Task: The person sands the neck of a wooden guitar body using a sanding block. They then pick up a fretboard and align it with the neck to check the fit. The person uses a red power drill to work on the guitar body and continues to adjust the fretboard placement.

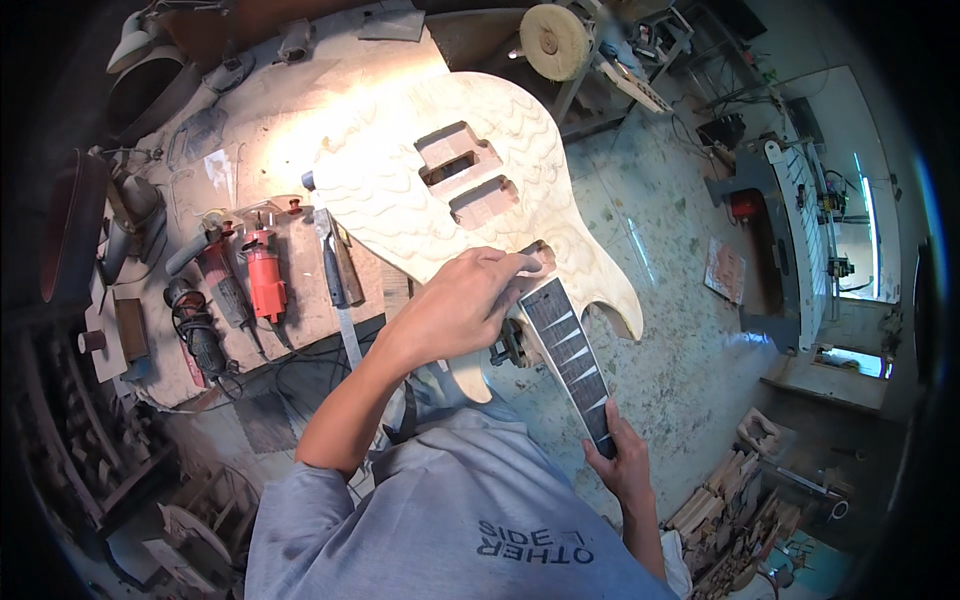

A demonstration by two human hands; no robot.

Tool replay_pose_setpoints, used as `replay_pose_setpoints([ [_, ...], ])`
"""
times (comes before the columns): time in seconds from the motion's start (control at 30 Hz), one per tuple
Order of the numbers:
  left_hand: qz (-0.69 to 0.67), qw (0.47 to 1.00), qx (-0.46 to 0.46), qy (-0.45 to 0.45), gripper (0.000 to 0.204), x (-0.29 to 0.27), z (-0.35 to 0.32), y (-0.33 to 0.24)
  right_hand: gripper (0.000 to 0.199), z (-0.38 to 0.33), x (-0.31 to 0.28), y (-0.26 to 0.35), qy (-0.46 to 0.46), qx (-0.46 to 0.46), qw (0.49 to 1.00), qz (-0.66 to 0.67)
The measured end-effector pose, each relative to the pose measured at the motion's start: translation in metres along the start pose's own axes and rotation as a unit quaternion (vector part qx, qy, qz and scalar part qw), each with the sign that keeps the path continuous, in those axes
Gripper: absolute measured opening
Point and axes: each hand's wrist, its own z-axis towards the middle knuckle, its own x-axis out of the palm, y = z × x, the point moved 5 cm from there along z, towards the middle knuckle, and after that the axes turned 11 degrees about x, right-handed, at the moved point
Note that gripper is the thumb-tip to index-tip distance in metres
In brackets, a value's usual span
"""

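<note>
The neck (575, 355) was being seated into the carved guitar body (440, 190), gripped by right hand (622, 462), left hand (470, 300) fingers curled at the joint; alignment seemed needed next.

A red power tool (266, 280) lies on the wooden workbench (250, 130) beside darker grinders (200, 335) and a chisel (338, 270). A round buffing wheel (556, 41) stands beyond. Wood offcuts (725, 495) pile on the speckled floor (680, 330).

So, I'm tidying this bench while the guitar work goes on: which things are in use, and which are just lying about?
In use:
guitar body
guitar neck
left hand
right hand

Lying about:
red power tool
dark grinder
chisel
buffing wheel
</note>
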Motion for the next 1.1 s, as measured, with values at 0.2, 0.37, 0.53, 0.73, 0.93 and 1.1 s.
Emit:
replay_pose_setpoints([
  [0.2,0.004,1.000,0.000,0.008,0.050,-0.002,0.001,-0.001,0.087,0.004,-0.007,0.001,0.059,0.031,0.998,0.004],
  [0.37,0.009,0.999,0.045,-0.022,0.054,-0.003,0.005,-0.004,0.086,0.005,-0.002,-0.005,0.060,0.019,0.998,0.014],
  [0.53,0.004,1.000,-0.006,0.023,0.062,-0.003,0.005,0.000,0.086,0.005,-0.001,-0.008,0.068,0.022,0.997,0.025],
  [0.73,0.015,0.999,0.029,-0.017,0.069,0.001,0.003,0.003,0.087,0.004,0.009,-0.012,0.049,-0.006,0.997,0.052],
  [0.93,0.001,1.000,0.005,0.013,0.073,0.003,0.003,0.004,0.092,0.003,0.023,-0.025,0.044,-0.010,0.997,0.058],
  [1.1,0.017,1.000,0.012,-0.012,0.077,0.005,-0.002,-0.004,0.092,0.005,0.015,-0.017,0.019,-0.022,1.000,0.000],
])
